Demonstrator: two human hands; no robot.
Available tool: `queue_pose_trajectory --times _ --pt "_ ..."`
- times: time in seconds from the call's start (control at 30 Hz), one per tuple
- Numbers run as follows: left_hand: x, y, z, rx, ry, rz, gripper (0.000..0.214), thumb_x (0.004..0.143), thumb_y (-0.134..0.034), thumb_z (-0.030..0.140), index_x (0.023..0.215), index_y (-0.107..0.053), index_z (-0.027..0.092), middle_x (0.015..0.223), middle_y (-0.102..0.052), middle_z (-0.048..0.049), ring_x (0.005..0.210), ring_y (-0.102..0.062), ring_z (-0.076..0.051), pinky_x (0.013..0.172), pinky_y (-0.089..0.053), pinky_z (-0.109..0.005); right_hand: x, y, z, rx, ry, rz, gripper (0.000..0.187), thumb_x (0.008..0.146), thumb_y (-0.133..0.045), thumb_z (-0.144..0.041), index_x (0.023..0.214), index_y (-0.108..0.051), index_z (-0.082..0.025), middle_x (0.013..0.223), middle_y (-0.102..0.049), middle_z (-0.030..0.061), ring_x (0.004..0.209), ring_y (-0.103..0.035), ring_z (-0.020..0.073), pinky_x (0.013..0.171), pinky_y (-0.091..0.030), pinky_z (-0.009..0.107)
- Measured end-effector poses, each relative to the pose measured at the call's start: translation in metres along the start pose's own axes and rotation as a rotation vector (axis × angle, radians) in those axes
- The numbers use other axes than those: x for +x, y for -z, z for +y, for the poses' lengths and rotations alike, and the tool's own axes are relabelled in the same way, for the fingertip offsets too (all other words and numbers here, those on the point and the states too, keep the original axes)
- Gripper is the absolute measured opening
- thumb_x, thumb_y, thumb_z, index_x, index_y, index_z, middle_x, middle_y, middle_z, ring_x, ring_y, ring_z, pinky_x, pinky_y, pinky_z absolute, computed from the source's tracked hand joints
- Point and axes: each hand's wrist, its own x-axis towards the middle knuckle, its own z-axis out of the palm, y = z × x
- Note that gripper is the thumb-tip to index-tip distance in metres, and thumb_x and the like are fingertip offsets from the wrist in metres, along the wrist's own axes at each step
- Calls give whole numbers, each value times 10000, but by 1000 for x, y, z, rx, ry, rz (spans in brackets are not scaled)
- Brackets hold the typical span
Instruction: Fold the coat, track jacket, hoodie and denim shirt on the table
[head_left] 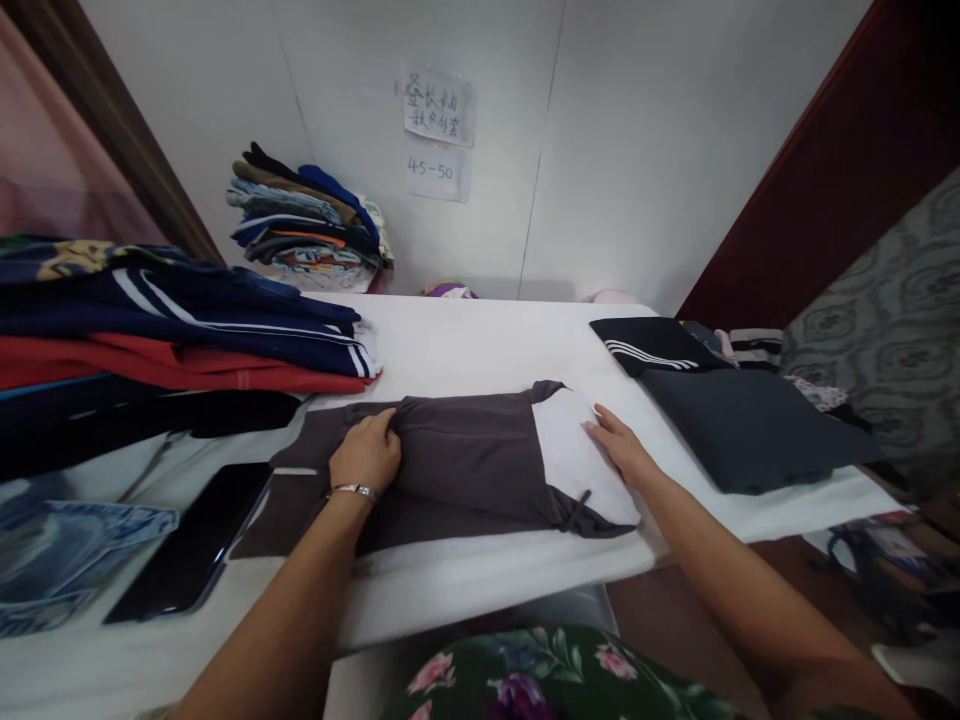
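A dark grey-brown garment (472,440) lies lengthwise across the white-covered table in front of me. Its right end shows a white section with a thin dark tie near the front corner, and its left end splits into two parts. I cannot tell what kind of garment it is. My left hand (365,452), with a bracelet at the wrist, is on the left part of the cloth, its fingers curled into a fold. At the right end, my right hand (621,447) rests against the white section's edge, fingers stretched out.
Folded clothes (180,320) are piled at the left, and another stack (315,220) stands against the back wall. A black phone (195,545) lies front left near some blue jeans fabric (82,550). Folded dark clothes (750,425) lie at right. Handwritten paper signs (439,110) hang on the wall.
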Motion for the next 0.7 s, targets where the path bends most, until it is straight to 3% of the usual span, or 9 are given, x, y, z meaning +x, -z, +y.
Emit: queue_pose_trajectory --times 0.17,0.3,0.4,0.5,0.6,0.7 --pt "0 -2 1 5 3 6 477 877 -368 219 1320 -544 185 1261 -616 -123 1154 -574 -288 945 -462 -385 -30 9 -4 198 -180 -132 756 722 -739 -458 1377 -468 -196 1229 -662 123 1038 -676 271 875 -567 427" --pt "1 -1 2 18 8 5 480 875 -368 212 1320 -543 172 1269 -614 -132 1158 -574 -299 944 -464 -395 -36 8 -7 218 -137 -225 674 687 -759 -360 1302 -532 -202 1186 -688 99 983 -690 273 818 -583 423" --pt "1 8 9 21 -4 -14 479 864 -377 195 1311 -551 187 1293 -606 -114 1139 -590 -286 944 -465 -387 -28 17 -17 237 -86 -149 743 643 -776 -297 1332 -508 -217 1174 -694 69 941 -697 245 809 -585 384" --pt "-2 13 27 4 -56 -54 473 853 -406 194 1299 -561 225 1289 -619 -73 1120 -607 -258 940 -470 -362 -9 48 -23 193 2 -37 840 617 -796 -291 1387 -464 -243 1152 -699 51 897 -702 226 784 -588 350" --pt "-8 3 54 -23 -160 -137 440 859 -454 247 1283 -570 242 1242 -652 -49 1100 -620 -235 935 -474 -330 16 90 -11 65 106 79 864 610 -801 -301 1399 -460 -224 1114 -709 59 907 -697 231 805 -579 351" --pt "-15 -17 78 1 -287 -163 384 888 -420 277 1230 -589 236 1201 -663 -60 1066 -631 -239 886 -490 -345 34 120 13 -202 105 168 694 649 -761 -309 1299 -570 -162 1061 -723 97 949 -684 258 874 -547 400"
